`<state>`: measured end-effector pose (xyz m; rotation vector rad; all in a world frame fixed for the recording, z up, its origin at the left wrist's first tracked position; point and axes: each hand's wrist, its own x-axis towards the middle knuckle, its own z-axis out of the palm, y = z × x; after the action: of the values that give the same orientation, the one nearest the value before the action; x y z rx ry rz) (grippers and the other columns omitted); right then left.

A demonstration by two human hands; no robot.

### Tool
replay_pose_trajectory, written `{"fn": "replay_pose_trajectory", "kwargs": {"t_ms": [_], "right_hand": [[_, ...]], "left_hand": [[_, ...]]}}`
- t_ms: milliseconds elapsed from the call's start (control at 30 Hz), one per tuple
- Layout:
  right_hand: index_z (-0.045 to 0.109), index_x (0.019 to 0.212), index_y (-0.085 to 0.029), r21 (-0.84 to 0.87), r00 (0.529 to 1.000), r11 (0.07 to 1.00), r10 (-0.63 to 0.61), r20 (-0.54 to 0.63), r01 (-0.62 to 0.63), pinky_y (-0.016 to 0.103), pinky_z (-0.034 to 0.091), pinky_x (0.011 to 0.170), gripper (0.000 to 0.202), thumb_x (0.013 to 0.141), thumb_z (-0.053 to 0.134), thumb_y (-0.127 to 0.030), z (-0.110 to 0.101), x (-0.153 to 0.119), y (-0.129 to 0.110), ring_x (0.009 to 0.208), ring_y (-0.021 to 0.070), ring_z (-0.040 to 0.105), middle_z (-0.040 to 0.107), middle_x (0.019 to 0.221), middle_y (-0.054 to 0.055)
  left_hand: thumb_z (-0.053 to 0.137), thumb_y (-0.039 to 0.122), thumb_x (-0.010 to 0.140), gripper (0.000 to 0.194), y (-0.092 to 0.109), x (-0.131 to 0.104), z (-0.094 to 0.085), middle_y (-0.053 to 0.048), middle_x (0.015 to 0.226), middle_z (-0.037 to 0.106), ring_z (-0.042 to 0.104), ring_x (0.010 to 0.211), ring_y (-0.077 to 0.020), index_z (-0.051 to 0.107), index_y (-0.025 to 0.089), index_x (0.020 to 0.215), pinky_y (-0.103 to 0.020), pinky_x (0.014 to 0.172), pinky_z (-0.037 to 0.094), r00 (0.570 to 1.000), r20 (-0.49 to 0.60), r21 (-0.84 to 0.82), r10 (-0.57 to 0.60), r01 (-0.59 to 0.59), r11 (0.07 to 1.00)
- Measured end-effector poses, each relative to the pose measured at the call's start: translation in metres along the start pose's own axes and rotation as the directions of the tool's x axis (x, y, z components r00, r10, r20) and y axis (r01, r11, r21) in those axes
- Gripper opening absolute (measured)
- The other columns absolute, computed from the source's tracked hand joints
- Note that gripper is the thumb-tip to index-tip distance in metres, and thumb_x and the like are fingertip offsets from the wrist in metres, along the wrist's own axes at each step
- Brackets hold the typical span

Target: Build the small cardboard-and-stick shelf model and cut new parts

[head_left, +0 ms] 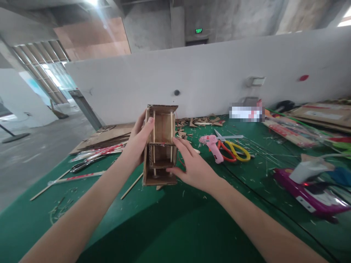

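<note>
Between my two hands a small cardboard box frame [162,155] stands upright above the green table. Its open side faces me, and cardboard dividers split it into compartments stacked one over another. Thin wooden sticks [172,126] run up both sides of the opening. My left hand [139,137] is closed round the left wall, with the thumb on the front edge and the other fingers behind. On the right, my right hand [189,162] grips the lower half, its thumb at the bottom compartment and its fingertips at the divider edge.
A pink glue gun [215,146] lies to the right beside scissors with yellow and orange handles [238,150]. Farther right sits a purple power strip [298,193] with cords. Cardboard sheets [109,137] and packaged sticks lie at left; cardboard scraps [203,122] lie behind.
</note>
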<state>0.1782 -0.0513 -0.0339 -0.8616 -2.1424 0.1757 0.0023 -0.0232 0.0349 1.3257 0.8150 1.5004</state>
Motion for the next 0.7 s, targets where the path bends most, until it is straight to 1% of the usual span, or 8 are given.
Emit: {"fn": "replay_pose_trajectory", "kwargs": {"t_ms": [100, 167, 300, 400, 467, 567, 633, 700], "right_hand": [[0.016, 0.148, -0.032, -0.008, 0.997, 1.0, 0.015, -0.075, -0.016, 0.05, 0.036, 0.109, 0.069, 0.091, 0.052, -0.043, -0.003, 0.005, 0.005, 0.138, 0.0262, 0.031, 0.034, 0.147, 0.009], [0.02, 0.147, -0.031, -0.028, 0.994, 1.0, 0.007, -0.112, -0.01, 0.051, 0.036, 0.109, 0.068, 0.09, 0.054, -0.043, -0.005, 0.006, 0.007, 0.137, 0.0271, 0.032, 0.037, 0.144, 0.01], [0.026, 0.144, -0.025, -0.113, 0.994, 0.989, -0.098, -0.046, 0.093, 0.051, 0.04, 0.106, 0.063, 0.09, 0.054, -0.043, 0.0, 0.002, 0.004, 0.129, 0.0293, 0.042, 0.046, 0.134, 0.014], [0.029, 0.142, -0.02, -0.167, 0.99, 0.976, -0.143, -0.008, 0.14, 0.051, 0.043, 0.103, 0.061, 0.091, 0.051, -0.044, 0.003, 0.001, 0.002, 0.126, 0.0306, 0.045, 0.049, 0.131, 0.016], [0.03, 0.141, -0.02, -0.176, 0.992, 0.978, -0.123, -0.038, 0.114, 0.051, 0.044, 0.102, 0.058, 0.092, 0.05, -0.044, 0.0, 0.004, 0.003, 0.126, 0.0305, 0.045, 0.048, 0.131, 0.016], [0.031, 0.14, -0.02, -0.182, 0.986, 0.983, -0.065, -0.156, 0.036, 0.05, 0.044, 0.103, 0.057, 0.092, 0.051, -0.043, -0.008, 0.009, 0.008, 0.128, 0.029, 0.043, 0.046, 0.133, 0.016], [0.031, 0.139, -0.019, -0.197, 0.975, 0.98, -0.055, -0.216, 0.012, 0.049, 0.043, 0.104, 0.057, 0.091, 0.052, -0.043, -0.012, 0.011, 0.01, 0.128, 0.0286, 0.042, 0.046, 0.132, 0.016], [0.033, 0.137, -0.017, -0.212, 0.976, 0.977, -0.079, -0.204, 0.034, 0.048, 0.043, 0.104, 0.057, 0.091, 0.053, -0.043, -0.011, 0.009, 0.009, 0.127, 0.0288, 0.043, 0.047, 0.131, 0.017]], "left_hand": [[0.062, 0.048, 0.083, 0.057, -0.004, 0.0, -0.001, -0.005, 0.124, 0.062, 0.063, 0.108, -0.0274, 0.044, 0.033, 0.136, -0.043, 0.091, 0.053, 0.996, 0.084, 0.017, -0.038, 0.037, 0.999], [0.064, 0.051, 0.081, 0.063, -0.007, 0.001, -0.002, -0.006, 0.123, 0.063, 0.063, 0.106, -0.0284, 0.042, 0.033, 0.137, -0.043, 0.09, 0.053, 0.996, 0.082, 0.04, -0.041, 0.037, 0.999], [0.065, 0.052, 0.079, 0.063, -0.008, 0.004, -0.006, -0.006, 0.126, 0.062, 0.062, 0.109, -0.0279, 0.044, 0.032, 0.136, -0.04, 0.09, 0.053, 1.0, 0.001, 0.047, 0.002, -0.002, 0.999], [0.063, 0.052, 0.081, 0.058, -0.006, 0.006, -0.008, -0.005, 0.128, 0.061, 0.063, 0.108, -0.0261, 0.046, 0.033, 0.133, -0.039, 0.09, 0.053, 1.0, -0.005, 0.039, 0.006, -0.006, 0.999], [0.061, 0.052, 0.082, 0.056, -0.005, 0.005, -0.007, -0.005, 0.128, 0.061, 0.064, 0.106, -0.0257, 0.046, 0.033, 0.133, -0.039, 0.089, 0.053, 0.999, 0.026, 0.049, -0.02, 0.019, 0.999], [0.062, 0.051, 0.082, 0.059, -0.007, 0.0, -0.003, -0.006, 0.125, 0.062, 0.063, 0.107, -0.0257, 0.046, 0.031, 0.135, -0.039, 0.092, 0.052, 0.995, 0.081, 0.093, -0.064, 0.056, 0.994], [0.063, 0.05, 0.081, 0.06, -0.009, -0.002, 0.0, -0.006, 0.123, 0.063, 0.062, 0.108, -0.0255, 0.047, 0.03, 0.136, -0.038, 0.092, 0.051, 0.995, 0.09, 0.118, -0.051, 0.04, 0.992], [0.064, 0.05, 0.081, 0.06, -0.01, -0.003, 0.0, -0.005, 0.122, 0.063, 0.062, 0.108, -0.0256, 0.047, 0.031, 0.136, -0.037, 0.091, 0.052, 0.997, 0.075, 0.12, -0.017, 0.008, 0.993]]}}
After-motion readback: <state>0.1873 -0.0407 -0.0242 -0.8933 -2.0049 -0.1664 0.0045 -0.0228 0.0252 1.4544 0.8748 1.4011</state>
